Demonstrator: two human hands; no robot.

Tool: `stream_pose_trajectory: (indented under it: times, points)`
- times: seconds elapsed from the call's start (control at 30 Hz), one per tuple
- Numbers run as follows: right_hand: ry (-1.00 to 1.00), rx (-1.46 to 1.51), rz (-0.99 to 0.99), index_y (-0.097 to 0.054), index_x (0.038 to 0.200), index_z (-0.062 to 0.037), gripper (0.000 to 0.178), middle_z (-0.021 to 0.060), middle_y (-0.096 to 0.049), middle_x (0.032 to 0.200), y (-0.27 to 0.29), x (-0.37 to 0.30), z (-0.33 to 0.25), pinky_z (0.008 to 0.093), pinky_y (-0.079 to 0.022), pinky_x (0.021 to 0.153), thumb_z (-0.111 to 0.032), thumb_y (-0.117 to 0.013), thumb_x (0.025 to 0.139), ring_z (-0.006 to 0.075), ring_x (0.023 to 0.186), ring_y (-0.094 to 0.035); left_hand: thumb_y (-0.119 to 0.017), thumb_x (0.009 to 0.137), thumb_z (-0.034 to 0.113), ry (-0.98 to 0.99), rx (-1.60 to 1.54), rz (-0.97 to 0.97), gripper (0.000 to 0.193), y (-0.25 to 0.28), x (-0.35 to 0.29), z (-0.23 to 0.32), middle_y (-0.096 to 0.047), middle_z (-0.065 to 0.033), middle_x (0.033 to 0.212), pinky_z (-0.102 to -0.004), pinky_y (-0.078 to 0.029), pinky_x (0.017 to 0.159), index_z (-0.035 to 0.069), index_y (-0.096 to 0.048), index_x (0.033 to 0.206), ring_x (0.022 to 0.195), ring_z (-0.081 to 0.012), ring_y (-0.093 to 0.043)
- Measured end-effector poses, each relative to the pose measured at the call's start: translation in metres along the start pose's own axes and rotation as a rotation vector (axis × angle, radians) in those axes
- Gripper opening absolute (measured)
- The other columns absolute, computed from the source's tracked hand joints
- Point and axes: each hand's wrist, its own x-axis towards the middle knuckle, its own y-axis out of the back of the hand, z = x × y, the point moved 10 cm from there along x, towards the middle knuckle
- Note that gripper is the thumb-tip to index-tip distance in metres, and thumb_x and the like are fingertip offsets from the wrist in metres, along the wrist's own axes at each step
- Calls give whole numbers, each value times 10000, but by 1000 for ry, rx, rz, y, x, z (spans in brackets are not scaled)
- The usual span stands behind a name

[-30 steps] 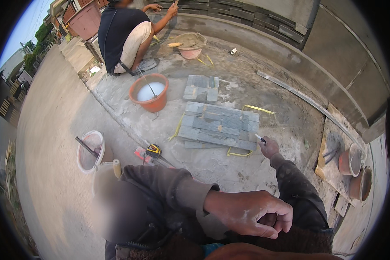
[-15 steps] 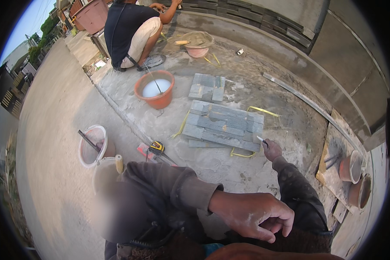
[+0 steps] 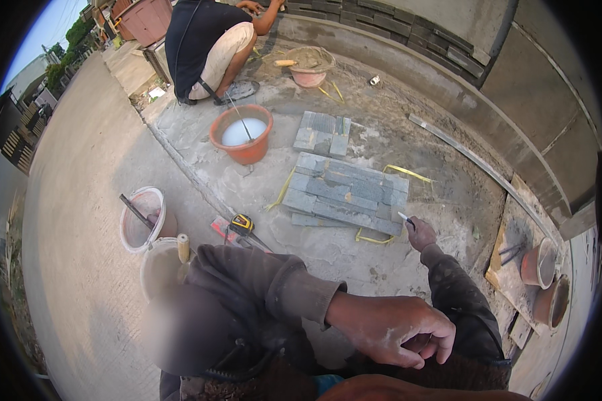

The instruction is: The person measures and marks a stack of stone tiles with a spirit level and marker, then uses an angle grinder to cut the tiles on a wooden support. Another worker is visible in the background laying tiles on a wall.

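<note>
My right hand (image 3: 421,235) reaches out past the near right corner of a stack of grey stone tiles (image 3: 344,190). Between its fingers is a short, thin white stick (image 3: 404,217); its exact kind is too small to make out. Dusty and bent at the wrist, my left hand (image 3: 394,331) hangs across my body, fingers loosely curled and thumb apart, with nothing visible in it. Yellow strapping (image 3: 408,172) lies around the stack. A smaller group of grey tiles (image 3: 322,132) sits just beyond.
An orange bucket (image 3: 249,154) of whitish liquid stands ahead-left. Nearer are a white bucket (image 3: 164,220), another pail (image 3: 155,271) and a tape measure (image 3: 241,224). A co-worker (image 3: 204,50) squats by the wall near a mortar bucket (image 3: 309,77). A long metal bar (image 3: 468,152) and pots (image 3: 538,262) lie right.
The view has shifted very slightly. Both hands keep nearly the same pose, and the white stick stays in my right hand.
</note>
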Motion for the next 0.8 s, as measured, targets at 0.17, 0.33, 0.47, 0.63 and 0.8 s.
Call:
stream_pose_trajectory:
  times: [0.17, 0.33, 0.47, 0.63, 0.8]
  points:
    - [-11, -5, -13, -622, 985, -112, 256, 174, -658, 889, -2, -1, -1, 512, -484, 743, -349, -528, 961, 391, 861, -638, -614, 790, 31, -22, 19, -5, 208, 0, -1, -2, -588, -41, 767, -305, -450, 604, 28, -616, 998, 646, -144, -565]
    - [6, 13, 2, -618, 983, -112, 254, 163, -657, 890, 4, -3, -6, 510, -481, 750, -348, -524, 962, 385, 876, -635, -588, 753, 4, -81, 86, 2, 242, 0, 0, 2, -545, -46, 770, -323, -445, 651, 26, -613, 992, 704, -174, -539]
    - [25, 14, 15, -617, 982, -109, 250, 163, -654, 893, 1, -2, -3, 512, -479, 754, -339, -522, 963, 385, 889, -631, -570, 745, -8, -107, 84, 36, 236, 1, -1, 3, -520, -45, 749, -333, -429, 662, 28, -609, 975, 714, -185, -525]
    - [70, 57, 63, -618, 963, -91, 222, 179, -644, 866, 2, 0, -2, 518, -475, 733, -302, -551, 952, 401, 849, -622, -550, 750, -14, -47, 74, 9, 219, 0, -1, 1, -484, -38, 711, -345, -404, 637, 32, -612, 955, 679, -185, -499]
    - [37, 35, 55, -614, 984, -90, 208, 183, -648, 884, 0, -1, 11, 524, -476, 746, -286, -549, 957, 409, 862, -619, -541, 742, -20, 36, 4, -53, 222, -4, -3, -4, -447, -37, 683, -358, -390, 613, 25, -612, 947, 628, -192, -476]
